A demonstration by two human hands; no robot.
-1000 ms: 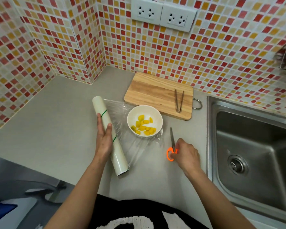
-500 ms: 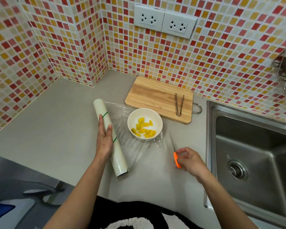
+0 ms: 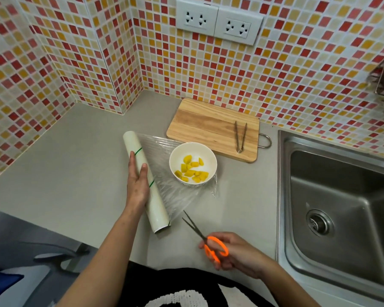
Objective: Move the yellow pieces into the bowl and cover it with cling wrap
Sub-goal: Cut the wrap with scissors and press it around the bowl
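Left hand (image 3: pixel 138 185) flat on the smooth cling-wrap roll (image 3: pixel 145 182); right hand (image 3: pixel 237 253) grips orange-handled scissors (image 3: pixel 205 237).

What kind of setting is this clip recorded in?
Most likely a home kitchen: a grey countertop in a corner of mosaic tiles, a stainless steel sink set into it on the right, and a wooden cutting board by the wall.

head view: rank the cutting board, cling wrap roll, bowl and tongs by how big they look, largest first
1. cutting board, clearly the largest
2. cling wrap roll, longest, though it runs toward the camera, which may inflate it
3. bowl
4. tongs, thin and the smallest in area, though about as long as the bowl is wide
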